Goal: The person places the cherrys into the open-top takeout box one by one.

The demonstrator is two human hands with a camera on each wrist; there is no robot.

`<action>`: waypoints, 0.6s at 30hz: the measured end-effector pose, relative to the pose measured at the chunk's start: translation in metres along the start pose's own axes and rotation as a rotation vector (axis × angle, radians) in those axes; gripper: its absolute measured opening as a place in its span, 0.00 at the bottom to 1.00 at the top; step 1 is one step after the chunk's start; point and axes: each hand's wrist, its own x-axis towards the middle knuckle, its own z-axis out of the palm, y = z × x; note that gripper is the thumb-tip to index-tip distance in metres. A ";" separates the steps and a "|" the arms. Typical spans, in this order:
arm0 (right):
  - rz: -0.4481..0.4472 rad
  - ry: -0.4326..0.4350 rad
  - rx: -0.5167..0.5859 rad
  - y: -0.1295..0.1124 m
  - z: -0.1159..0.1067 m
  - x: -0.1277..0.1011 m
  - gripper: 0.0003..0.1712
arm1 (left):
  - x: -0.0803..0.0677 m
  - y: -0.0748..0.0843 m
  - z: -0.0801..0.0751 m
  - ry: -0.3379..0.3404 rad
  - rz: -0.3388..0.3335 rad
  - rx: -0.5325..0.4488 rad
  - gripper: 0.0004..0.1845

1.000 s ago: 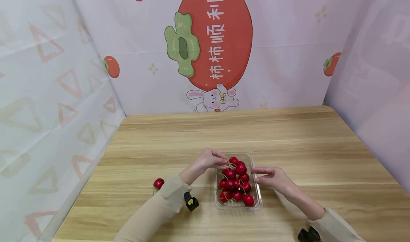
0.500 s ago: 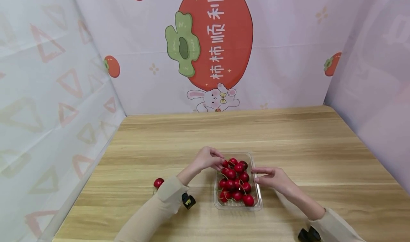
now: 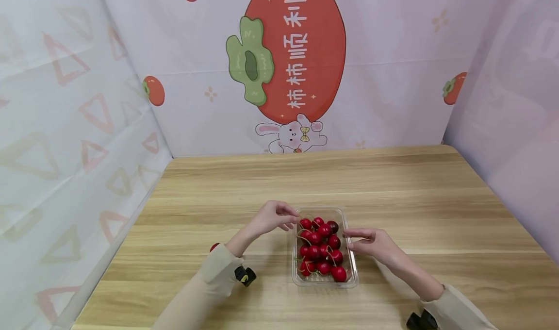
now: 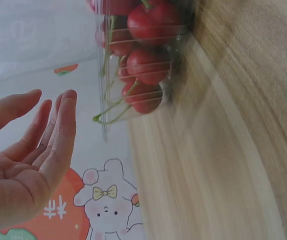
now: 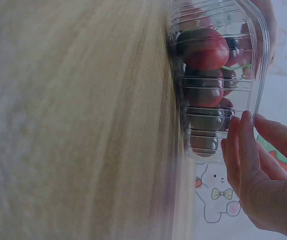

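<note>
Red cherries (image 3: pixel 314 252) with green stems fill a clear plastic container (image 3: pixel 325 285) in the head view. Just off the container's back left corner is my left hand (image 3: pixel 271 217); the left wrist view shows its fingers (image 4: pixel 67 112) extended and nothing held, apart from the wall. On the other side, my right hand (image 3: pixel 376 243) touches the long right rim with its fingertips. Its fingers (image 5: pixel 248 142) lie nearly straight against the ribbed wall in the right wrist view, with the thumb at the rim. One lone cherry (image 3: pixel 214 246) peeks out behind the left sleeve, mostly hidden.
The container stands on a wood-grain table (image 3: pixel 244 184). A printed cloth backdrop (image 3: pixel 384 77) with a large persimmon and a rabbit rises behind it, and cloth walls flank both sides. Black wrist devices (image 3: pixel 245 275) sit at the cuffs.
My left hand has moved left from over the cherries to outside the rim, leaving a cherry in the back left corner. Its sleeve now covers most of the lone cherry. My right hand stays put.
</note>
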 end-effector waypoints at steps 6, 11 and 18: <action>0.003 -0.008 0.014 -0.001 0.000 0.000 0.30 | -0.009 0.000 -0.010 0.006 0.023 0.042 0.11; 0.005 -0.008 0.000 -0.001 0.000 0.000 0.30 | -0.012 -0.010 -0.017 0.016 0.032 0.068 0.12; 0.010 -0.006 -0.007 -0.001 0.000 0.001 0.30 | -0.022 -0.016 -0.026 0.004 0.030 0.085 0.11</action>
